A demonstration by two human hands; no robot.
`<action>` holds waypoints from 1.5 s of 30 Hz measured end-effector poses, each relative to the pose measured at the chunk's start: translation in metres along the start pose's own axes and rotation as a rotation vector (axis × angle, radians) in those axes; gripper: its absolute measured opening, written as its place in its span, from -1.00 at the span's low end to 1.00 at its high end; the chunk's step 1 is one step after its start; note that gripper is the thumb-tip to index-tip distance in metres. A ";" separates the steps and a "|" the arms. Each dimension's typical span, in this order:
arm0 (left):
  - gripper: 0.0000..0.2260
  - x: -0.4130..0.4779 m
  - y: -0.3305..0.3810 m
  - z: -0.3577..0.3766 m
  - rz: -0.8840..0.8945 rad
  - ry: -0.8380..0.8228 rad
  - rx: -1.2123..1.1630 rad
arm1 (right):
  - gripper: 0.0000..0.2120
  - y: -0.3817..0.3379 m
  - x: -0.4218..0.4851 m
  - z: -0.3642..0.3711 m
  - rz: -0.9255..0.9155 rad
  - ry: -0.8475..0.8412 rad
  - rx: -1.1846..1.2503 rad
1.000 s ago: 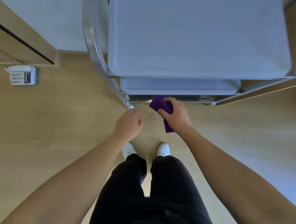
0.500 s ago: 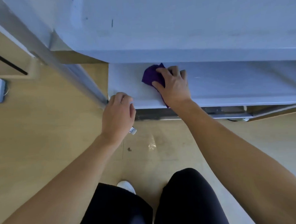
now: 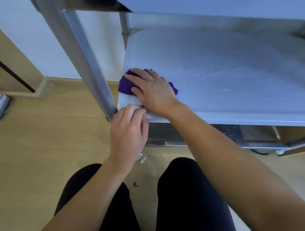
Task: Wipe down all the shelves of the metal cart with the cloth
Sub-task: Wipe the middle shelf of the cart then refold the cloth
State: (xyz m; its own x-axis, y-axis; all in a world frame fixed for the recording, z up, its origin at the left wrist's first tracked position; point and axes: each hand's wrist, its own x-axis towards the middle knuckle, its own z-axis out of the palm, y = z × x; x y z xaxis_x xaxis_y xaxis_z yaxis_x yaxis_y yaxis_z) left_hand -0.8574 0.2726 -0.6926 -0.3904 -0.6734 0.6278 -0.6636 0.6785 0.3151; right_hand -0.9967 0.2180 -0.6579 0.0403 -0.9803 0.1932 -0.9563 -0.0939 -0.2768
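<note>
Hands close — right hand (image 3: 154, 92) flat on cloth (image 3: 125, 83), now deeper onto shelf (image 3: 233, 69), left hand (image 3: 128, 133) gripping its edge.

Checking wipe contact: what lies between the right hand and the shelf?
The purple cloth, under the right hand on the shelf, seen in the head view.

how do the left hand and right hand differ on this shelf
The right hand lies flat, fingers straight, pressing the purple cloth onto the shelf; the left hand curls its fingers at the shelf's front corner beside the cart post, without cloth. The right hand reaches further in; the left hand sits at the edge. Both are bare and touch the same shelf.
</note>
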 end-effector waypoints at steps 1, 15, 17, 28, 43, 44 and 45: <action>-0.81 0.000 0.000 -0.003 0.005 -0.018 -0.011 | -0.60 0.007 -0.003 -0.004 -0.009 -0.005 0.028; -0.82 0.001 -0.002 -0.011 -0.085 -0.051 -0.102 | -0.63 0.024 -0.025 -0.010 0.047 0.008 0.104; -0.82 0.002 0.000 -0.012 -0.093 -0.065 -0.090 | -0.64 0.033 -0.044 -0.017 -0.048 0.018 0.130; -0.89 0.006 -0.002 -0.016 -0.124 -0.082 -0.120 | -0.64 0.008 -0.014 -0.001 0.007 0.004 0.088; -0.92 0.000 0.004 -0.014 -0.159 -0.028 -0.144 | -0.67 -0.001 -0.021 -0.001 0.011 0.035 0.119; -0.92 0.001 0.003 -0.014 -0.157 -0.036 -0.136 | -0.66 -0.006 -0.010 0.001 0.055 0.031 0.103; -0.92 0.002 0.003 -0.014 -0.155 -0.042 -0.132 | -0.65 -0.010 -0.001 0.002 0.086 0.037 0.084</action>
State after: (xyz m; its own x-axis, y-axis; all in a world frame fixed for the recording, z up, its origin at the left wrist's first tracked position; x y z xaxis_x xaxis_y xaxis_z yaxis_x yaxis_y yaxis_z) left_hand -0.8515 0.2776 -0.6807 -0.3178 -0.7827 0.5352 -0.6293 0.5963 0.4984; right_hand -0.9863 0.2193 -0.6573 -0.0536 -0.9784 0.1996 -0.9280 -0.0250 -0.3717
